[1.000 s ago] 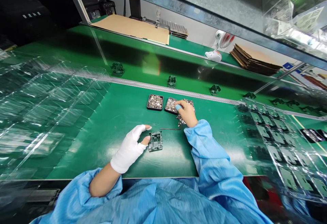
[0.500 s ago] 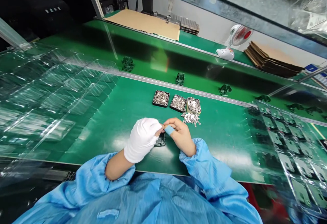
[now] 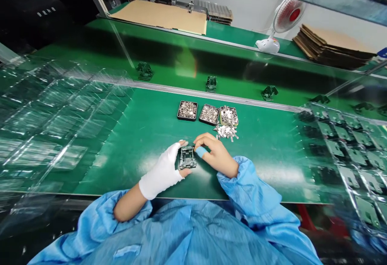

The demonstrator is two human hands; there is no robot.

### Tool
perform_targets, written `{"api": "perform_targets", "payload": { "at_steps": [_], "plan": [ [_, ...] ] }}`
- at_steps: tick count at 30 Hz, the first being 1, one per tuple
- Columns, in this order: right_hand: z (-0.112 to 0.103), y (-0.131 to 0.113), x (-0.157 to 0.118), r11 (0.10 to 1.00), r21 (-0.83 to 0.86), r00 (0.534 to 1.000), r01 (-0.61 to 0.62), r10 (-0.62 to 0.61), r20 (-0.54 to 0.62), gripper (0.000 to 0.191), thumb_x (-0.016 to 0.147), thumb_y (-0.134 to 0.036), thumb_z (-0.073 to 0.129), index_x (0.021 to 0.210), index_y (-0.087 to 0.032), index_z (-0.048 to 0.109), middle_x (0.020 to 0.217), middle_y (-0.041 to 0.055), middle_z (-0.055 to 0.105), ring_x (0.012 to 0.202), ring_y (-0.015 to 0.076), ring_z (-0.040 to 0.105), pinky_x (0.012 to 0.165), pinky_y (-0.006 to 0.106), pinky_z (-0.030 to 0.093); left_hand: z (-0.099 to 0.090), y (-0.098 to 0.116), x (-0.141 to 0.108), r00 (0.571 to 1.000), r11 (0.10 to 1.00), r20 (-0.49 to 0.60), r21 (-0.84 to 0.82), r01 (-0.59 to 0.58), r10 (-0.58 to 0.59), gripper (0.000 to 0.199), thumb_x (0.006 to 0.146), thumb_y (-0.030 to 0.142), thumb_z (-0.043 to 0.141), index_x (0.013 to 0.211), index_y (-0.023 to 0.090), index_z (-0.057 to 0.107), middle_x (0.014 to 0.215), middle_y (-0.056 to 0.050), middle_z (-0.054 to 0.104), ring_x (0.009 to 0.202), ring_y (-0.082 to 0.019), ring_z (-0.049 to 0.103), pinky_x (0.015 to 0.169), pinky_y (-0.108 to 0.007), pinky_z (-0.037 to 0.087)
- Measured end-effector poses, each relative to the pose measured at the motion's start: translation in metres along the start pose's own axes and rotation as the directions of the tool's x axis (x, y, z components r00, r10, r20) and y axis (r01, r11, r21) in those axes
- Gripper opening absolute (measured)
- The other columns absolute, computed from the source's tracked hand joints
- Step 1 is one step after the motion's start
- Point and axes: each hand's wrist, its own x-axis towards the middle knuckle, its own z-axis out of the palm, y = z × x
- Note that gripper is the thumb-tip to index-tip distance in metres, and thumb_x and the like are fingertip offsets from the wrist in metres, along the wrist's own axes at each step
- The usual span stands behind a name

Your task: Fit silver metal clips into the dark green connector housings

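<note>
- Green bench (image 3: pixel 145 136): carrying three trays (image 3: pixel 207 114) of metal bits at 12 o'clock of the hands.
- Frame (image 3: pixel 186 157): lying centre bench, assembly seemingly unfinished.
- Left hand (image 3: pixel 165 171): pinching the frame's left side.
- Right hand (image 3: pixel 213 155): fingertips closing on its right edge; any held bit can't be made out.

My bench is a green mat (image 3: pixel 145 136). On it: a small dark plastic frame (image 3: pixel 187 158) near the front edge, three little trays of metal bits (image 3: pixel 187 110) (image 3: pixel 209 114) (image 3: pixel 229 115) in a row further back, a loose pile of metal pieces (image 3: pixel 226 132) just before the rightmost. Clear blister trays (image 3: pixel 60 116) lie left, another set (image 3: pixel 347 152) right.
</note>
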Motion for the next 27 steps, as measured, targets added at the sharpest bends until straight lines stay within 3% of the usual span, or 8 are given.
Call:
{"api": "perform_targets", "payload": {
  "at_steps": [3, 6, 13, 20, 23, 27],
  "plan": [
    [0.003, 0.005, -0.001, 0.994, -0.068, 0.996, 0.081, -0.079, 0.027, 0.009, 0.084, -0.011, 0.053, 0.084, -0.019, 0.057, 0.104, 0.0078, 0.06, 0.1, 0.018, 0.055, 0.09, 0.036, 0.044, 0.003, 0.002, 0.003, 0.998, 0.998, 0.039, -0.011, 0.059, -0.059, 0.049, 0.077, 0.03, 0.06, 0.12, 0.018, 0.042, 0.115, -0.01, 0.058, 0.106, -0.024, 0.058, 0.091, -0.039, 0.049],
    [0.007, 0.007, -0.002, 0.984, -0.126, 0.992, 0.123, -0.121, 0.026, 0.014, 0.082, -0.007, 0.051, 0.085, -0.019, 0.056, 0.105, 0.0083, 0.059, 0.1, 0.0186, 0.054, 0.09, 0.036, 0.044, 0.003, 0.009, 0.007, 0.998, 0.998, -0.053, 0.055, -0.039, 0.042, 0.04, 0.078, 0.027, 0.056, 0.115, 0.017, 0.045, 0.109, -0.01, 0.057, 0.101, -0.023, 0.058, 0.089, -0.038, 0.05],
    [0.011, 0.008, -0.004, 0.962, -0.223, 0.988, 0.157, -0.151, 0.043, 0.025, 0.074, -0.001, 0.045, 0.088, -0.019, 0.053, 0.106, 0.0082, 0.059, 0.102, 0.02, 0.052, 0.091, 0.037, 0.043, 0.001, 0.012, 0.005, 0.954, 0.929, -0.165, 0.318, -0.191, 0.252, 0.04, 0.077, 0.027, 0.053, 0.114, 0.013, 0.045, 0.103, -0.013, 0.057, 0.094, -0.026, 0.059, 0.082, -0.04, 0.052],
    [0.012, 0.012, -0.005, 0.911, -0.328, 0.968, 0.249, -0.224, 0.112, 0.023, 0.077, -0.003, 0.043, 0.092, -0.019, 0.051, 0.104, 0.0094, 0.058, 0.103, 0.021, 0.05, 0.098, 0.041, 0.038, -0.002, 0.016, 0.004, 0.949, 0.866, -0.121, 0.456, -0.207, 0.29, 0.037, 0.075, 0.026, 0.053, 0.11, 0.013, 0.05, 0.103, -0.015, 0.06, 0.096, -0.03, 0.06, 0.082, -0.042, 0.051],
    [0.015, 0.012, -0.007, 0.915, -0.351, 0.98, 0.197, -0.168, 0.111, 0.022, 0.078, -0.004, 0.044, 0.093, -0.019, 0.05, 0.106, 0.0102, 0.058, 0.105, 0.0215, 0.051, 0.099, 0.041, 0.038, -0.003, 0.017, 0.004, 0.961, 0.892, -0.096, 0.404, -0.201, 0.26, 0.037, 0.076, 0.025, 0.052, 0.11, 0.013, 0.049, 0.104, -0.015, 0.06, 0.098, -0.029, 0.059, 0.082, -0.042, 0.051],
    [0.019, 0.01, -0.008, 0.943, -0.332, 0.995, 0.007, 0.028, 0.099, 0.024, 0.081, -0.005, 0.043, 0.098, -0.019, 0.051, 0.103, 0.0077, 0.061, 0.098, 0.0189, 0.056, 0.086, 0.032, 0.046, -0.007, 0.013, 0.005, 0.984, 0.955, -0.06, 0.257, -0.146, 0.167, 0.04, 0.077, 0.031, 0.053, 0.111, 0.013, 0.048, 0.105, -0.015, 0.059, 0.099, -0.028, 0.059, 0.083, -0.041, 0.051]
  ]
}}
